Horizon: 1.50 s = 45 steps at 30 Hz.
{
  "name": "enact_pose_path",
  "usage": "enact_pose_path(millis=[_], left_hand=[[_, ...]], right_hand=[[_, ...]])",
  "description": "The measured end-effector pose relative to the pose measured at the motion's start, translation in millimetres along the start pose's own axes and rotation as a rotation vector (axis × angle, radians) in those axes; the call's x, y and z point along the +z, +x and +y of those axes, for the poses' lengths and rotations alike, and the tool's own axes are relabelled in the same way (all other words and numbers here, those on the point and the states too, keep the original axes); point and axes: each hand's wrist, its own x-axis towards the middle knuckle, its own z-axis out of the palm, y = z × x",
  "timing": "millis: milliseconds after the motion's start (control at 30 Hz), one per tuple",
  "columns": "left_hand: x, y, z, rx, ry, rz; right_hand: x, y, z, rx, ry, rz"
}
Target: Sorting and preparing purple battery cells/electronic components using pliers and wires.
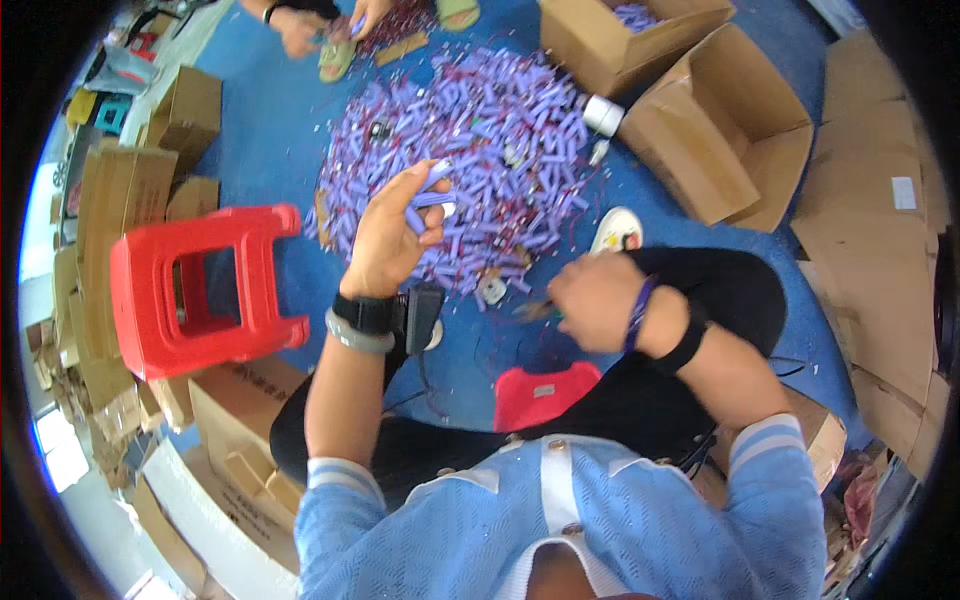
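My left hand (393, 235) is raised over the near left side of a large pile of purple cylindrical battery cells (470, 150) with red wires among them. Its fingers are closed around several purple battery cells (430, 199), whose ends stick out past the thumb. Lower and to the right, my right hand (597, 300) is closed on a plier-like hand tool (532, 312). The tool's metal jaws point left, at the near edge of the pile; motion blurs them, so the exact kind cannot be made out.
A red plastic stool (137, 290) lies tipped on the left. Open cardboard boxes (690, 150) stand at the far right. Another person's hands (300, 32) work beyond the pile. A red seat (540, 395) shows between my legs. A black box-shaped device (422, 318) sits beside my left wrist.
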Motion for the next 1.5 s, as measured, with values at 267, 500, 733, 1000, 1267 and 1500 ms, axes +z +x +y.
enact_pose_path(millis=[267,500,733,1000,1267,1500], left_hand=[[169.3,207.2,31.2,-0.092,0.298,-0.386],[197.8,253.4,15.8,0.000,0.440,-0.333],[-51.1,182.6,-75.4,0.233,1.670,-0.611],[-206.2,47.7,-281.0,-0.369,1.607,0.177],[-155.6,23.2,-293.4,-0.106,1.191,0.655],[-105.3,13.0,-206.1,-0.230,0.407,0.253]], right_hand=[[20.4,-13.5,-3.6,-0.006,-0.035,0.275],[14.9,-15.0,5.9,-0.004,0.012,0.412],[-4.9,-27.3,15.5,0.055,0.032,0.253],[-12.3,-6.1,12.9,0.098,-0.033,0.183],[-4.4,10.9,14.3,0.051,-0.124,0.088],[7.8,11.6,17.5,-0.023,-0.113,0.218]])
